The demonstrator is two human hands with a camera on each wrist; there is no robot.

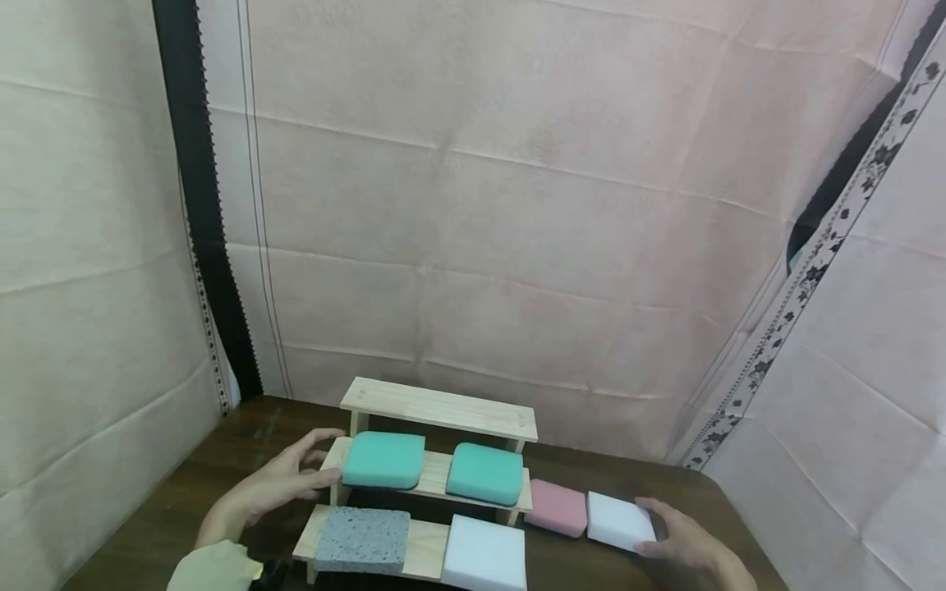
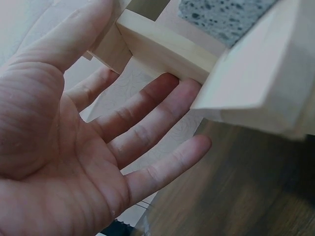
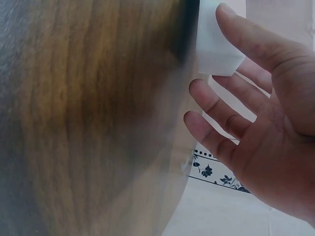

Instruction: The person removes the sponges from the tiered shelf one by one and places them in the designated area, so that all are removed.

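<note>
My left hand (image 1: 284, 476) is at the left end of the middle step of a three-step wooden rack (image 1: 443, 410). In the left wrist view its fingers (image 2: 142, 135) are nearly straight, tips right at the wood. My right hand (image 1: 691, 546) holds the right end of a white sponge (image 1: 619, 522) on the table, thumb at the near side and fingers behind. Two teal sponges (image 1: 384, 460) sit on the middle step. On the lowest step lie a speckled grey sponge (image 1: 362, 539) and another white sponge (image 1: 484, 554).
A pink sponge (image 1: 556, 507) lies between the rack and the right-hand white sponge. All stand on a dark wooden table (image 1: 709, 484) with a rounded right corner. Pale cloth sheets (image 1: 502, 205) hang behind and at both sides.
</note>
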